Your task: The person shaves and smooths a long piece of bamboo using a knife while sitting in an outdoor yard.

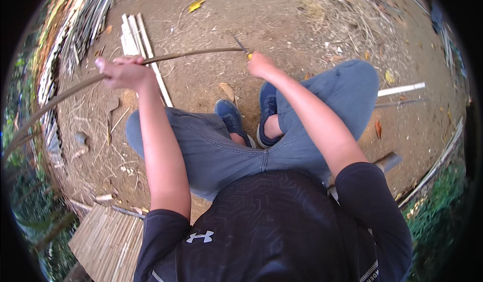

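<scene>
A long, thin brown stick (196, 53), perhaps split bamboo, bends from the far left edge across to a point in front of my feet. My left hand (126, 74) is closed around it, with the thumb stretched along the stick. My right hand (262, 65) grips a small knife (240, 44) with a yellow handle and a narrow dark blade. The blade crosses the stick at its right end; whether it cuts into it I cannot tell.
Pale split strips (132, 36) lie on the dirt beyond my left hand, beside a large pile of strips (90, 32). A slatted panel (108, 244) is at lower left. Right of my knee lie a white strip (401, 89) and a grey flat-ended object (388, 161). Dry straw (347, 17) covers the far right.
</scene>
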{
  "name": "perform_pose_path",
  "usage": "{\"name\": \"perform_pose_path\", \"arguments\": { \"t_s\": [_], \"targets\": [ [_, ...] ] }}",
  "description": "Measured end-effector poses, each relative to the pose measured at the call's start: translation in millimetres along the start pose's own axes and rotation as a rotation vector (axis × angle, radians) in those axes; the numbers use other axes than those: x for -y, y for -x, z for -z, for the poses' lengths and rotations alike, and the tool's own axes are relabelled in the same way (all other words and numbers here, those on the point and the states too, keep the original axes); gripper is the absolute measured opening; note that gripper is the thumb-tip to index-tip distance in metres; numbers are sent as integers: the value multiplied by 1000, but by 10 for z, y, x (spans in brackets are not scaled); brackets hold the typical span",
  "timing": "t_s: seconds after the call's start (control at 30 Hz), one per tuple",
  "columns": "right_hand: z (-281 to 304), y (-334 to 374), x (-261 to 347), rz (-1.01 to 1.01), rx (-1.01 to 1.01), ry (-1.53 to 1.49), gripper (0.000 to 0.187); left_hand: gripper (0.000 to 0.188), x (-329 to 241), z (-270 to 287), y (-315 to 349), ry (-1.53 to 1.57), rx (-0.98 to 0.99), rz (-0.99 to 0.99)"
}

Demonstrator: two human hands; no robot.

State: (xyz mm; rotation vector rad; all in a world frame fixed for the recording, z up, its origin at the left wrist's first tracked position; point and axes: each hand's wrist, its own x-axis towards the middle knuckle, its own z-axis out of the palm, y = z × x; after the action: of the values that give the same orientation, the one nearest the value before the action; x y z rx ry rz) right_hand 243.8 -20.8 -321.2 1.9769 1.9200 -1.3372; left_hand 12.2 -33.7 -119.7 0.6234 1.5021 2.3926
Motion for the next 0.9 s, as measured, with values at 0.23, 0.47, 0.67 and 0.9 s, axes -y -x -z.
{"name": "perform_pose_path", "arguments": {
  "t_s": [0.23,0.47,0.67,0.9],
  "targets": [
    [-33,-179,86,199,-83,132,38,29,276,206,-9,42,160,-87],
    [-355,-145,18,231,-194,234,29,23,309,250,64,97,198,-75],
    [-451,13,245,261,-234,169,28,22,306,246,114,45,245,-95],
    [-520,-130,138,267,-244,132,28,24,307,173,45,47,186,-77]
  ]
}}
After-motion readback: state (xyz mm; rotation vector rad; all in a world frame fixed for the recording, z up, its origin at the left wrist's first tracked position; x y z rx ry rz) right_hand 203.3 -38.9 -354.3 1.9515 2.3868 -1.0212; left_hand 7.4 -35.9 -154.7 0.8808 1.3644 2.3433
